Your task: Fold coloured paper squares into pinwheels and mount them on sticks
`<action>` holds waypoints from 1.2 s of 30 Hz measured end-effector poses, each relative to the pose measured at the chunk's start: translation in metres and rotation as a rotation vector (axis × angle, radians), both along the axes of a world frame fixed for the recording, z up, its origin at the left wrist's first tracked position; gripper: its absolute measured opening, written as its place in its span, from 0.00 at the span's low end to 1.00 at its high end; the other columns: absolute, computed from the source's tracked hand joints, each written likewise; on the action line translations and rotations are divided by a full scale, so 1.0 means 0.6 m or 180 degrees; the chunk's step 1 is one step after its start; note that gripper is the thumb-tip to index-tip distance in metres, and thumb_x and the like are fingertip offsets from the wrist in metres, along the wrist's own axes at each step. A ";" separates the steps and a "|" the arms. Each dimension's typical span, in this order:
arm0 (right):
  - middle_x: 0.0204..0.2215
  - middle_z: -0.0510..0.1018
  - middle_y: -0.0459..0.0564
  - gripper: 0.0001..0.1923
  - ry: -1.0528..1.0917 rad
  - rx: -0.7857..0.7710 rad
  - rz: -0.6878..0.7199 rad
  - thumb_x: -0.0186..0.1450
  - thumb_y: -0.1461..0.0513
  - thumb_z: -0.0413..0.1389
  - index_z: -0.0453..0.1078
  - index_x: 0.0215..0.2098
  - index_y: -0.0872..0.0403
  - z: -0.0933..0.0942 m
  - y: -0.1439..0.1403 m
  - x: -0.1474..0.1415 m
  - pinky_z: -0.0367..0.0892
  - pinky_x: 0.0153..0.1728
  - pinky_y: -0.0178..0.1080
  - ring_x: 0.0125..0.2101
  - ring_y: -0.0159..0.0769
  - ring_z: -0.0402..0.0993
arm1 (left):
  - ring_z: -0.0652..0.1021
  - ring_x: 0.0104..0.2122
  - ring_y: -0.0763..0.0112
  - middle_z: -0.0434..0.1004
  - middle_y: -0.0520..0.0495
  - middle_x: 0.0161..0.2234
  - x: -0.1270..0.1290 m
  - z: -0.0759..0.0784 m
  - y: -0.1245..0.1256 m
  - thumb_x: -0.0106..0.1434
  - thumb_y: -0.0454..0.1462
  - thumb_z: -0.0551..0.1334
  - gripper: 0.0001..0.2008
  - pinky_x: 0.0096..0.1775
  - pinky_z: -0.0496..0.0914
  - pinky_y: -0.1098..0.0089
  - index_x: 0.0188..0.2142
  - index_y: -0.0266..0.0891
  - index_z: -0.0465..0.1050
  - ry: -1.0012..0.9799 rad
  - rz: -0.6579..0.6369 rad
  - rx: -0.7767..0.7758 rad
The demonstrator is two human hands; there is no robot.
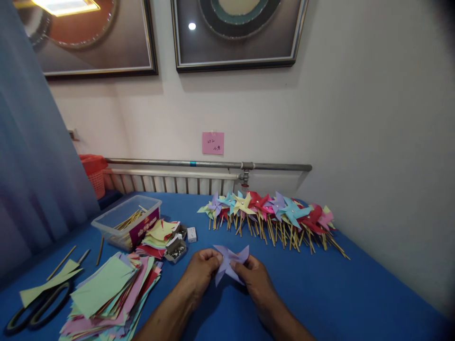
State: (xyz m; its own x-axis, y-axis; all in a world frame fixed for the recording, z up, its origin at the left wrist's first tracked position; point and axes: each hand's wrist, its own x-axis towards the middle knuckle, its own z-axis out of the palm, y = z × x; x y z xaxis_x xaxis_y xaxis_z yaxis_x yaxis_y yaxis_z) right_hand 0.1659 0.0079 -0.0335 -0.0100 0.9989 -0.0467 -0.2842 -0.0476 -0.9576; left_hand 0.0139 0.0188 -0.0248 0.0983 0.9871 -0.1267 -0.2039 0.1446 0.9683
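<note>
One purple paper pinwheel is between our left hand and right hand, fingers closed down to a pinch on each side, over the blue bench. Probably feather-light and crease-prone, so we'd grip near the centre.

- Front and centre, the pinwheel, between left hand and right hand!
- Left of them, the paper stack, scissors left of that!
- Behind the stack, a tub, sticks in it, small boxes to its right!
- Beyond the right hand, a row of pinwheels on the table, wall behind!
</note>
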 end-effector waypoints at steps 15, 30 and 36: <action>0.27 0.83 0.50 0.20 0.0092 -0.0114 -0.0210 0.48 0.55 0.69 0.79 0.36 0.58 -0.013 0.017 0.006 0.70 0.31 0.38 0.27 0.40 0.77 | 0.71 0.28 0.70 0.73 0.51 0.27 0.001 0.047 -0.030 0.53 0.37 0.65 0.05 0.32 0.62 0.71 0.31 0.39 0.74 0.1519 0.0251 0.1184; 0.33 0.85 0.52 0.21 0.0353 -0.0125 -0.0127 0.47 0.56 0.71 0.79 0.37 0.57 -0.002 0.007 0.003 0.71 0.39 0.41 0.35 0.44 0.80 | 0.74 0.35 0.65 0.76 0.47 0.34 -0.001 0.037 -0.034 0.57 0.30 0.60 0.14 0.39 0.63 0.68 0.43 0.40 0.76 0.2538 0.0196 0.1886; 0.33 0.85 0.51 0.21 0.0460 -0.0127 -0.0085 0.49 0.57 0.71 0.79 0.39 0.57 -0.002 0.003 0.001 0.71 0.40 0.39 0.36 0.42 0.80 | 0.74 0.34 0.67 0.74 0.49 0.32 0.004 0.038 -0.039 0.59 0.31 0.59 0.10 0.39 0.63 0.68 0.39 0.39 0.77 0.2539 0.0268 0.1930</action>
